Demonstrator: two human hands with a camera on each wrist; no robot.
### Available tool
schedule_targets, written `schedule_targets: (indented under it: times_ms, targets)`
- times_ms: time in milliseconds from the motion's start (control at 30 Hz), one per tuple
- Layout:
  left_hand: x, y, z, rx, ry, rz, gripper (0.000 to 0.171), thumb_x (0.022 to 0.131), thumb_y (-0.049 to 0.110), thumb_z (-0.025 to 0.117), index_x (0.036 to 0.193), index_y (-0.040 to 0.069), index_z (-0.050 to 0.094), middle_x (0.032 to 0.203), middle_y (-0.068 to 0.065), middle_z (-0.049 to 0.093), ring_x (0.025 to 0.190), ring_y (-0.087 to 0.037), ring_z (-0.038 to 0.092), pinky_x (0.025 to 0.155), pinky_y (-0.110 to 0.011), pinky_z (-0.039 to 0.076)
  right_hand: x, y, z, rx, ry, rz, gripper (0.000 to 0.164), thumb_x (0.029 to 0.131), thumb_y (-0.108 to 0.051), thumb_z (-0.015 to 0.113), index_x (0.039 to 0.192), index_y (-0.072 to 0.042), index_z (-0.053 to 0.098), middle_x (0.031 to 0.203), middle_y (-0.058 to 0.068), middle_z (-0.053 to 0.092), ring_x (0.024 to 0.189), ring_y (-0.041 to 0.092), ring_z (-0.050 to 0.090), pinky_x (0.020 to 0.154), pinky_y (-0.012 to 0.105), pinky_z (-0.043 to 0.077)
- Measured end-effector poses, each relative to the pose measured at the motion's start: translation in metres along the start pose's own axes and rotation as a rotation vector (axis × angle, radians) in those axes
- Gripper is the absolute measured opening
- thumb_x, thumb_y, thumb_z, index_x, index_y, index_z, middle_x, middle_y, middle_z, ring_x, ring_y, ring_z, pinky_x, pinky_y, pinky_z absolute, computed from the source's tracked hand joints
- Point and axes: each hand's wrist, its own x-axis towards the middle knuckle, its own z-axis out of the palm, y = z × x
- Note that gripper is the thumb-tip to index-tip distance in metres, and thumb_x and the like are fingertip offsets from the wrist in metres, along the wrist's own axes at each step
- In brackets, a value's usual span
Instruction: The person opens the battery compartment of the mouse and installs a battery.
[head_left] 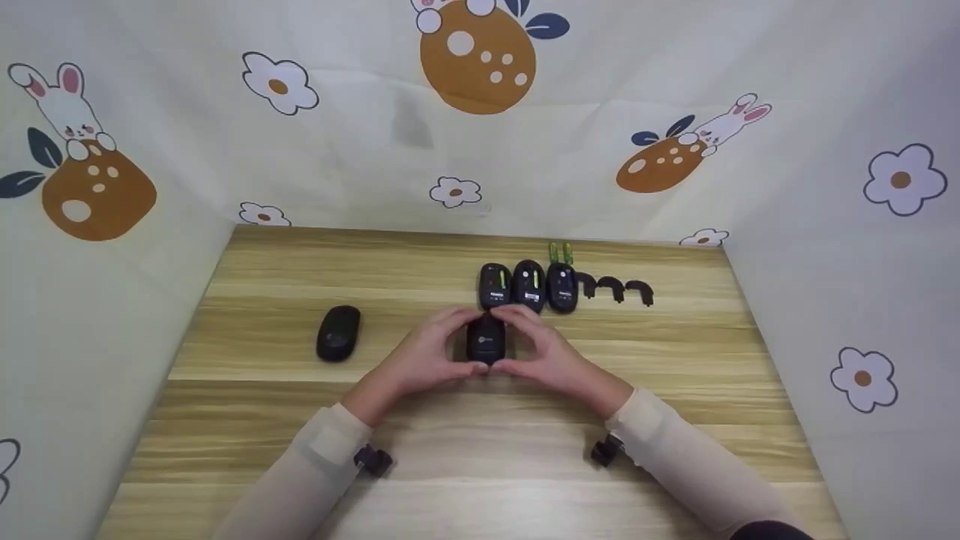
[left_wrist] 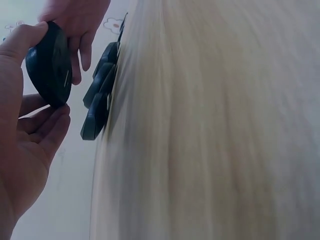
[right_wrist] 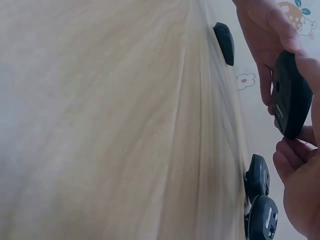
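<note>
A black computer mouse (head_left: 486,341) is held upper side up between both hands, raised off the table. My left hand (head_left: 431,356) pinches its left side, fingertips at the far end and thumb at the near end. On the opposite side my right hand (head_left: 546,354) grips it the same way. The left wrist view shows the held mouse (left_wrist: 50,65) from its edge, thumb above and fingers below. In the right wrist view part of the underside of the mouse (right_wrist: 292,97) shows, with a small dark round spot and a pale mark.
Just beyond the hands, three black mice (head_left: 529,285) lie underside up in a row, a green battery visible in two. Two green batteries (head_left: 561,253) lie behind them. Three curved black covers (head_left: 611,288) are to their right. Another black mouse (head_left: 339,333) sits at left.
</note>
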Motion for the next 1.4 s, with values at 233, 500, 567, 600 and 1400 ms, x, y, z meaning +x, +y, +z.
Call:
schedule_targets:
  times_ms: [233,500,567,600,1400]
  targets:
    - [0.004,0.005,0.006,-0.038,0.007,0.015,0.089,0.090,0.046,0.091,0.162,0.011,0.054,0.164,-0.008,0.054,0.151,-0.030,0.051,0.129,-0.052,0.038,-0.008,0.002,-0.002,0.094,0.046,-0.053,0.077,0.096,-0.021,0.088,0.163,-0.012,0.053,0.167,0.008,0.047,0.155,0.030,0.045,0.131,0.050,0.035]
    - [0.009,0.007,0.012,-0.065,0.005,0.030,0.090,0.089,0.045,0.092,0.162,0.008,0.054,0.163,-0.008,0.055,0.150,-0.030,0.052,0.129,-0.051,0.038,-0.014,0.003,-0.006,0.053,0.050,-0.091,0.072,0.098,-0.025,0.086,0.162,-0.015,0.055,0.168,0.005,0.048,0.157,0.026,0.043,0.131,0.047,0.036]
    - [0.010,0.008,0.013,-0.069,0.007,0.036,0.089,0.090,0.046,0.092,0.161,0.008,0.055,0.162,-0.008,0.056,0.150,-0.030,0.052,0.129,-0.051,0.038,-0.015,0.004,-0.007,0.031,0.056,-0.118,0.071,0.098,-0.024,0.086,0.161,-0.014,0.056,0.167,0.005,0.049,0.157,0.027,0.044,0.131,0.047,0.037]
    - [0.011,0.008,0.014,-0.070,0.010,0.035,0.088,0.090,0.046,0.092,0.161,0.008,0.055,0.162,-0.007,0.056,0.150,-0.029,0.052,0.129,-0.049,0.038,-0.015,0.004,-0.007,0.022,0.060,-0.126,0.071,0.098,-0.024,0.086,0.161,-0.014,0.056,0.167,0.005,0.050,0.156,0.027,0.044,0.130,0.047,0.037]
    - [0.020,0.011,0.031,-0.287,0.224,0.261,0.053,0.089,0.002,0.091,0.138,0.011,0.075,0.148,0.002,0.067,0.138,-0.018,0.063,0.113,-0.032,0.056,-0.017,0.000,-0.001,0.269,0.206,-0.099,0.054,0.103,-0.003,0.075,0.155,-0.003,0.061,0.163,0.019,0.054,0.151,0.030,0.051,0.127,0.042,0.042]
